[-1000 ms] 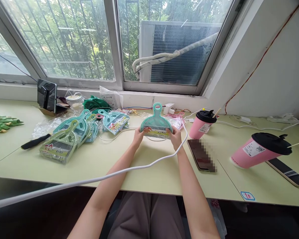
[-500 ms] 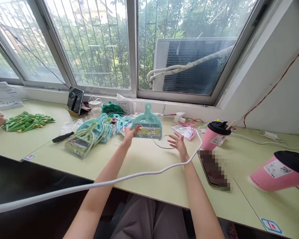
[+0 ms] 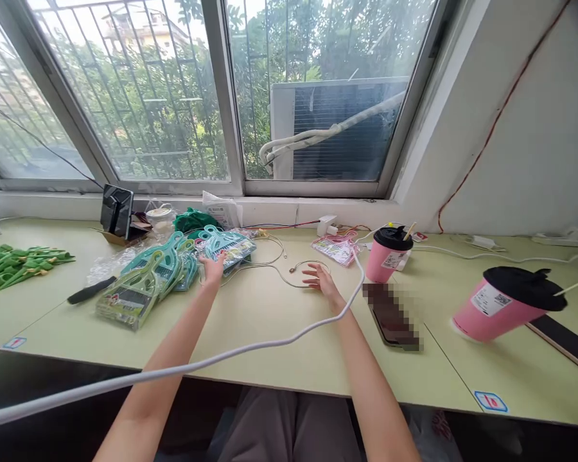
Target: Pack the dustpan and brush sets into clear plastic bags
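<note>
While stretched out over the tabletop, close in with the left hand on the near side of the turquoise dustpan-and-brush set, thumb and fingers parted; actual contact impossible to tell. Over to the right hand: spread wide, nothing in it, just beside the thin cable. Look at that turquoise set: on top of a small stack, left of centre, near the green bundle. Stacked face up, probably for neatness, and well apart from the pink dustpan-and-brush set, perhaps to sort by colour. Now for direction: handle away toward the window and off to the left, long axis on a slant, broad end nearer and rightward. Opposite slant on the yellow-green dustpan-and-brush set: handle away and rightward.
</note>
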Tool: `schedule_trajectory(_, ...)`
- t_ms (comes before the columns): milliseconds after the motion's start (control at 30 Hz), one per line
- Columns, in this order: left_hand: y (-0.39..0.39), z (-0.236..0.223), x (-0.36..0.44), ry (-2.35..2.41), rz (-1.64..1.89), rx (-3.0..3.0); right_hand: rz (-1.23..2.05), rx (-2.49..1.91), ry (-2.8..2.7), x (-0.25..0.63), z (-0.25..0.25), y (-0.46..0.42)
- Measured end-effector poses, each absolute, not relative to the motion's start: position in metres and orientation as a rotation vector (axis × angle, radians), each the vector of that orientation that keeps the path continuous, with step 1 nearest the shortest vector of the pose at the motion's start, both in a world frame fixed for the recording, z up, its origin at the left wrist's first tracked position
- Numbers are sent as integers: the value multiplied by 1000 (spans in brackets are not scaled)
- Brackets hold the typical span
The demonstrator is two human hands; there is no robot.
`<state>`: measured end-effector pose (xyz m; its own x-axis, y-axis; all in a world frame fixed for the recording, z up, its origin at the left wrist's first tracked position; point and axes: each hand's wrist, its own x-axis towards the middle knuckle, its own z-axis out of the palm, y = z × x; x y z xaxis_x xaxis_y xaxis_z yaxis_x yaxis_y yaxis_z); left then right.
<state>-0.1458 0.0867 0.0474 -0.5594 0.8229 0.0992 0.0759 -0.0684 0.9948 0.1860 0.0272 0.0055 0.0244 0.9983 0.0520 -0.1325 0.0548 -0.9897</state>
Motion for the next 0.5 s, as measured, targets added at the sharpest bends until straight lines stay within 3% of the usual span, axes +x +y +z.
schedule_trajectory(133, 80, 50, -135, 2207, 1646, 1313, 1166, -1122, -1187, 184, 6, 28)
schedule_trajectory(233, 72, 52, -119, 2351, 1632, 1717, 943, -1236, -1361, 182, 9, 28)
schedule_trajectory(400, 64, 24, -69, 1810, 1149, 2637, 15, -1614, -1828, 180, 19, 19)
schedule_trajectory(500, 64, 8, -55, 1484, 924, 2872, -298, -1750, -1970, 179, 24, 23)
